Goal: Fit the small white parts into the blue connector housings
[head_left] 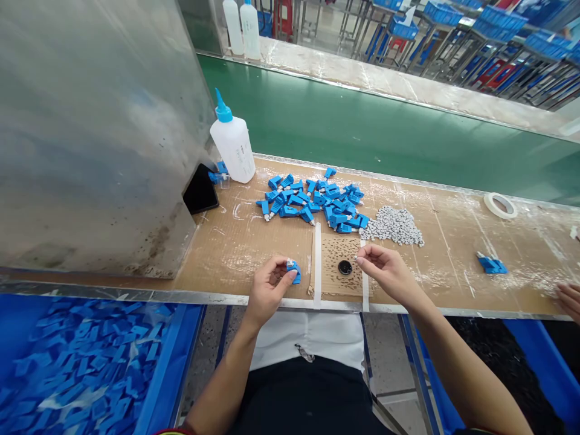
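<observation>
A blue plastic part (295, 272) with a whitish tip is held between the thumb and fingers of my left hand (269, 290). My right hand (385, 269) pinches a tiny pale piece just right of a small round black dish (345, 267). The dish rests on a stained cardboard pad (338, 244) edged by two white tape strips. Beyond the pad lies a pile of blue parts (333, 202), and beside it, to the right, a heap of small grey pieces (394, 226).
A white bottle with blue nozzle (235, 148) stands by a metal box (99, 133). Rightward are a tape roll (500, 206), blue parts (492, 264) and another person's hand (569, 300). A green belt (362, 130) runs behind; a blue bin (170, 368) sits lower left.
</observation>
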Tool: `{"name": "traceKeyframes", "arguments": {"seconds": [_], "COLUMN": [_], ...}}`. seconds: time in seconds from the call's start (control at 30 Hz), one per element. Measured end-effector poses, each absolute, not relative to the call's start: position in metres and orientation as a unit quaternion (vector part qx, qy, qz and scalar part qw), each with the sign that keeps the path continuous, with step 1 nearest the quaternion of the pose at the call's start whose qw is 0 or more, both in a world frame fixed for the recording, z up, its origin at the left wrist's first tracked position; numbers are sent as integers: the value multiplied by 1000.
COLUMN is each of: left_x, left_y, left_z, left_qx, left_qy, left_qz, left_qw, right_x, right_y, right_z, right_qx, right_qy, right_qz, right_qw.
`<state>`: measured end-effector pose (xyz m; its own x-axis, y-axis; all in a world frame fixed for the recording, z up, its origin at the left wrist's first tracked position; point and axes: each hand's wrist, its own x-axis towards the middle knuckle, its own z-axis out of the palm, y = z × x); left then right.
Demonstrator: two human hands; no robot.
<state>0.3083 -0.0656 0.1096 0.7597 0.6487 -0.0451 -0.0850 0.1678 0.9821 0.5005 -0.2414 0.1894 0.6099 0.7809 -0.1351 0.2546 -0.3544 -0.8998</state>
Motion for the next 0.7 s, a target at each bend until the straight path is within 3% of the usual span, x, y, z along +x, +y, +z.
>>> {"name": "traceKeyframes", "arguments": {"seconds": [0.1, 0.23, 0.57, 0.7], "left_x": [308, 308, 309, 308], "left_y": [-66, -65, -66, -65], "left_z": [110, 110, 114, 114], "left_qx": [593, 591, 577, 575], "left_qy": [240, 239, 217, 212], "left_qz": [258, 258, 267, 261], "left_qw": [724, 726, 741, 746], "right_x": [501, 499, 478, 462], "right_y": [-243, -245, -240, -233], "right_z": [189, 190, 192, 189], "right_qx": [-668, -558, -406, -419], "right_qy": [-201, -116, -41, -76], "right_qz": [426, 508, 522, 496], "right_qw": [576, 646, 749, 757]}}
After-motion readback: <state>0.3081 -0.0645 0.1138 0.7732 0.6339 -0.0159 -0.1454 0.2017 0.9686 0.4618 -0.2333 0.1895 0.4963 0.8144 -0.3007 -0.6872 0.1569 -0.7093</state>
